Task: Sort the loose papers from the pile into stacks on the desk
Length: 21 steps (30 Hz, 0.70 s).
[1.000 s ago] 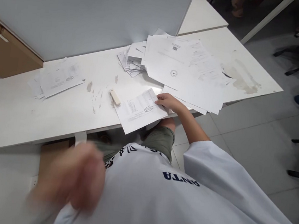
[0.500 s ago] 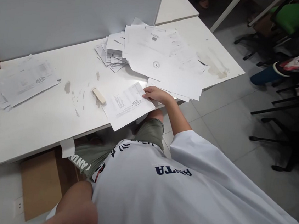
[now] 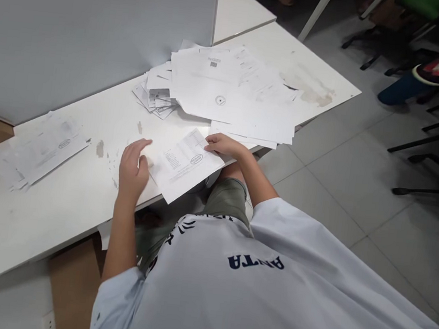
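My right hand (image 3: 223, 145) pinches the upper right edge of a printed sheet of paper (image 3: 182, 168) with an oval stamp. The paper lies at the desk's front edge, one corner sticking out over it. My left hand (image 3: 135, 168) is open over the desk to the left of the paper, thumb and fingers apart. Right by its thumb is a small cream oblong block (image 3: 149, 161), mostly hidden behind the hand; its kind I cannot make out.
A large spread pile of papers (image 3: 199, 89) covers the desk's right part. Smaller stacked papers (image 3: 54, 150) lie at the left. A grey partition (image 3: 100, 31) closes off the back. Below the desk stands a cardboard box (image 3: 74, 280). A blue bin (image 3: 410, 87) and chairs are at the right.
My left hand has come up from below the desk to beside the cream block. My right hand keeps its hold on the paper. The view has shifted slightly.
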### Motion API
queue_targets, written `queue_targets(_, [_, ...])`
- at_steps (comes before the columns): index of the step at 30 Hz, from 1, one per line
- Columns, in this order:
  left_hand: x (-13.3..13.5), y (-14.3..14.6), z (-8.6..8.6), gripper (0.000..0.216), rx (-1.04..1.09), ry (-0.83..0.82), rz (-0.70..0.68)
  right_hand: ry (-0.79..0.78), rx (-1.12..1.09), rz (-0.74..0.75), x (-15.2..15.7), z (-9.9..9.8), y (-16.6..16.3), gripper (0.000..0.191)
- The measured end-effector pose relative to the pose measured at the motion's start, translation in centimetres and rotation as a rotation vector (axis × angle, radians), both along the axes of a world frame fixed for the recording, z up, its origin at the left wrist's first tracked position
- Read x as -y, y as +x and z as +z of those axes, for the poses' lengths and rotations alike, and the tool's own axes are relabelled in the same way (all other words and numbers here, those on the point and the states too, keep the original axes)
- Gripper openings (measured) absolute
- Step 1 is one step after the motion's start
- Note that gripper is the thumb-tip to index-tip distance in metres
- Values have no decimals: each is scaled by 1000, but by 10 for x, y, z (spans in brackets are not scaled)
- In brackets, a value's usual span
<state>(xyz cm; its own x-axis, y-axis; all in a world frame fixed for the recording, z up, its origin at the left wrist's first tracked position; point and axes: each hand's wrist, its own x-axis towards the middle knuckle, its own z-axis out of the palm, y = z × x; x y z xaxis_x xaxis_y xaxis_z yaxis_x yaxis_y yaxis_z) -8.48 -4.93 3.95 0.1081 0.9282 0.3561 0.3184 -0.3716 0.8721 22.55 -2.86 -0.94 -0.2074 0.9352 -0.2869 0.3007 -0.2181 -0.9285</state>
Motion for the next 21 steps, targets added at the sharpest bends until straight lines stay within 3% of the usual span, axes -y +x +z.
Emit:
queue_targets(4, [-66, 6, -18, 52, -82, -134, -62, 43, 60, 6, -1, -2, -2, 10])
queue_targets(7, [-93, 9, -40, 56, -165, -190, -79, 74, 90, -19, 0, -3, -2, 7])
queue_targets(11, [-88, 9, -51, 41, -401, -155, -126, 58, 58, -25, 2, -4, 1, 3])
queue_targets(13, [-78, 10, -48, 35, -624, -75, -145, 55, 46, 0, 1, -5, 4, 5])
queue_targets(16, [-68, 14, -40, 43, -878, 28, -133, 72, 20, 42, 0, -8, 9, 7])
queue_targets(21, [-74, 11, -32, 46, -1020, -50, -167, 166, -1, 10, 5, -13, 0, 11])
